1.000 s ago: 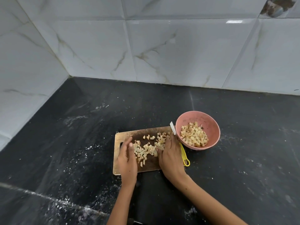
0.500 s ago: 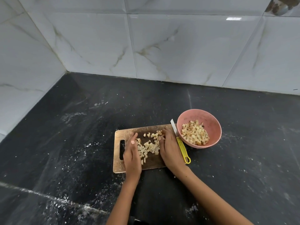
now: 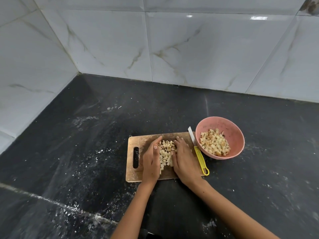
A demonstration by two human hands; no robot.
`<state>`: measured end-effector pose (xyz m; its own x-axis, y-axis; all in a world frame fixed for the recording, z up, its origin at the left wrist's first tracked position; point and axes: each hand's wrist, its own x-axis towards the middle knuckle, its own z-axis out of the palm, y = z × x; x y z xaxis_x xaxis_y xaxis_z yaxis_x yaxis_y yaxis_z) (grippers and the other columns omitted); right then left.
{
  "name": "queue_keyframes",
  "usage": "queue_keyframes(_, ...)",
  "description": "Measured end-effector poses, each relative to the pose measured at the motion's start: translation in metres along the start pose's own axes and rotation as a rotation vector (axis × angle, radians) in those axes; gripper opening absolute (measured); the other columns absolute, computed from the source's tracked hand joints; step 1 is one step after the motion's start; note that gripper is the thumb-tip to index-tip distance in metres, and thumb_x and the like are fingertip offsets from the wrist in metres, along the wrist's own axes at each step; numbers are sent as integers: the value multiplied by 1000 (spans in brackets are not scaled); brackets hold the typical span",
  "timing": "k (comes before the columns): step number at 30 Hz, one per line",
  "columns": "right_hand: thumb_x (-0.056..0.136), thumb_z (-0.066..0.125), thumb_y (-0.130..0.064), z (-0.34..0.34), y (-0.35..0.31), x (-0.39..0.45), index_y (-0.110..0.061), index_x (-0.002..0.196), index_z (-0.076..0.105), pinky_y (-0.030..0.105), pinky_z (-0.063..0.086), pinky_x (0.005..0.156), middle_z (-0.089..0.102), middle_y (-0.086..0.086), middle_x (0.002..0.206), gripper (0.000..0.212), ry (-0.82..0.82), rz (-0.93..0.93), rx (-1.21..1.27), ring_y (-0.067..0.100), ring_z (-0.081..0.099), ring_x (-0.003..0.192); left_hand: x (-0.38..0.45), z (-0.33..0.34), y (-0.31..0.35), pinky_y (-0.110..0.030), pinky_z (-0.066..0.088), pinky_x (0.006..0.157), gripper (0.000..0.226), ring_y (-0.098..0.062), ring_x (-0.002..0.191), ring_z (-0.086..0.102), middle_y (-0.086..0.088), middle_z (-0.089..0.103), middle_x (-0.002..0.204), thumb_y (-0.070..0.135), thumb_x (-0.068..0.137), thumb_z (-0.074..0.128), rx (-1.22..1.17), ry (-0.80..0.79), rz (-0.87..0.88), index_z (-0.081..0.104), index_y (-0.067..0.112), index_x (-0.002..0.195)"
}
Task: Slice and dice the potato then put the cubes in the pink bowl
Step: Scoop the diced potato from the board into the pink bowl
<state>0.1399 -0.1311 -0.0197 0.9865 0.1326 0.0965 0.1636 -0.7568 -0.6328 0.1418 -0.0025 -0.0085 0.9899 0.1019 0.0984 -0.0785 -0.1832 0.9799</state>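
Both hands have drawn closer together since a second ago, and the scattered cubes that lay spread across the board are now herded into one tight heap between the palms. No brand, label or writing can be read on anything in view.

Left to right: one wooden cutting board (image 3: 136, 175) lies on the dark countertop (image 3: 69, 152), its slotted handle at the left end. The left hand (image 3: 151, 159) stands on edge on the board, fingers straight and together, its inner side pressed against the left flank of the heap of potato cubes (image 3: 165, 153). The right hand (image 3: 185, 160) mirrors it on the heap's right flank, fingers extended and only slightly bent, touching the cubes. Neither hand grips anything; the two form a narrow channel with the heap filling the gap.

Just right of the right hand, one knife (image 3: 198, 152) with a white blade and yellow handle lies along the board's right edge, untouched. Beside its blade stands one pink bowl (image 3: 236, 135), upright on the counter, holding a second, larger pile of diced potato (image 3: 214, 144). The individual cubes are too many and too small to count.
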Motion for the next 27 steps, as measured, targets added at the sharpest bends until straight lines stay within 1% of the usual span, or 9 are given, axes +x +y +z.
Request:
queue_keyframes(3, 101, 36, -22, 1, -12, 4, -8, 144, 34, 38, 25, 117, 34, 7, 152, 45, -56, -34, 210, 15, 26, 143, 4, -1, 0, -35, 40, 107, 80, -11, 126, 52, 1, 60, 131, 70, 92, 25, -99, 7, -12, 55, 8, 132)
queue_keyframes(6, 101, 38, -20, -6, -10, 2, -10, 140, 40, 37, 30, 114, 41, 5, 147, 40, 96, 25, 253, 13, 33, 139, 1, -9, 2, -31, 40, 108, 80, -13, 127, 51, 0, 60, 132, 68, 94, 23, -138, 67, 8, 55, 5, 131)
queue_keyframes(8, 100, 31, -37, -8, -6, -3, -9, 142, 39, 37, 27, 117, 36, 6, 151, 51, 128, 78, 117, 16, 30, 141, -2, -15, 1, -29, 38, 108, 82, -10, 128, 50, 1, 60, 132, 70, 93, 19, -114, 128, 3, 56, 7, 131)
queue_keyframes(12, 83, 6, -78, -1, -3, -8, -10, 153, 8, 32, 2, 119, -2, 5, 161, 98, -148, -10, -164, 17, -3, 148, -7, -21, -5, -29, 30, 114, 91, -1, 132, 42, 8, 52, 139, 81, 84, 16, -100, 102, -79, 50, 16, 137)
queue_keyframes(14, 76, 16, -85, -2, -4, -4, -11, 153, -2, 36, 2, 120, -12, 5, 160, 108, -237, -104, -232, 18, -10, 148, -8, -18, -5, -33, 27, 116, 93, -1, 135, 38, 9, 48, 143, 83, 82, 17, -92, 38, -94, 46, 17, 140)
queue_keyframes(16, 71, 39, -85, -5, -4, 3, -16, 153, 0, 40, 6, 118, -11, 5, 160, 114, -279, -171, -229, 20, -7, 148, -8, -14, -7, -38, 26, 117, 91, -4, 137, 37, 8, 47, 145, 83, 83, 19, -112, 11, -80, 45, 17, 141)
queue_keyframes(18, 69, 49, -81, -5, -4, 10, -24, 153, 7, 45, 12, 116, -5, 5, 160, 111, -278, -225, -209, 23, -3, 148, -8, -10, -8, -42, 25, 117, 90, -8, 138, 36, 6, 46, 146, 82, 84, 22, -139, 21, -67, 44, 15, 141)
queue_keyframes(21, 73, 48, -76, 0, -5, 19, -30, 150, 22, 51, 17, 114, 8, 8, 160, 94, -247, -294, -230, 29, 4, 147, -6, -6, -10, -46, 25, 117, 90, -10, 139, 36, 5, 45, 146, 80, 85, 22, -133, 44, -57, 43, 13, 142)
queue_keyframes(27, 89, 41, -58, 12, -3, 26, -26, 124, 56, 50, 36, 101, 44, 11, 139, 51, -108, -438, -325, 33, 39, 129, -3, -2, -12, -42, 30, 114, 90, -10, 135, 41, 3, 50, 142, 80, 86, 21, -144, 113, -62, 47, 12, 139)
